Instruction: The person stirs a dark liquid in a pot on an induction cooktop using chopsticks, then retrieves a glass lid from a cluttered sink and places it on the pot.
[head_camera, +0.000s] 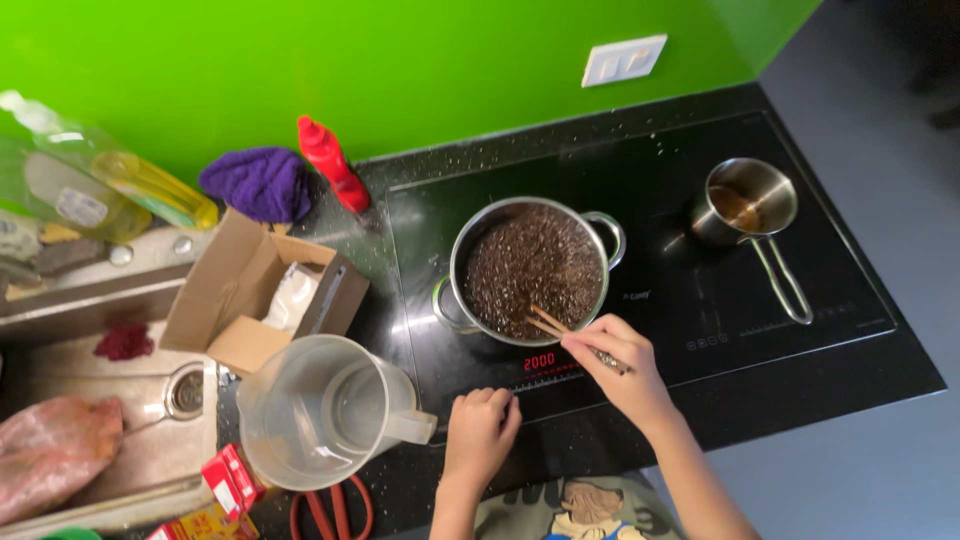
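Pot: we see a steel pot (531, 270) of dark bubbling grains on the black cooktop (680, 270).
Right hand: our right hand (615, 365) pinches wooden chopsticks (548, 322), tips dipped at the pot's near rim.
Left hand: our left hand (480, 430), curled shut and holding nothing, rests on the worktop (900, 375) edge.
Around: small saucepan (745, 200) with brown liquid at right; empty clear jug (320, 410) and open cardboard box (255, 290) at left.

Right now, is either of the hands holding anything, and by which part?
The right hand holds chopsticks by their upper ends, tips in the pot. The left hand holds nothing.
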